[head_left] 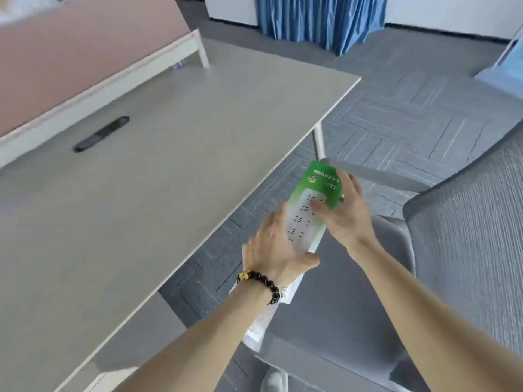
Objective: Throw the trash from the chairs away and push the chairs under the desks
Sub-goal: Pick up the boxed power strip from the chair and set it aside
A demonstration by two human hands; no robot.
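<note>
A green and white power-strip package (307, 213) is held up between both hands, above the front of a grey mesh office chair (464, 250). My left hand (276, 247), with a dark bead bracelet at the wrist, grips its lower end. My right hand (343, 210) grips its upper green end. A second white package (271, 312) lies below my left wrist at the left edge of the chair seat (339, 321). The chair stands to the right of a beige desk (147, 199), pulled out from it.
A dark flat cable slot (102, 134) sits in the desk top. A pink partition (85, 52) runs along the desk's far side. Grey carpet tiles (410, 108) cover the floor, and a blue curtain (322, 21) hangs at the back. Another chair's edge (506, 66) shows at far right.
</note>
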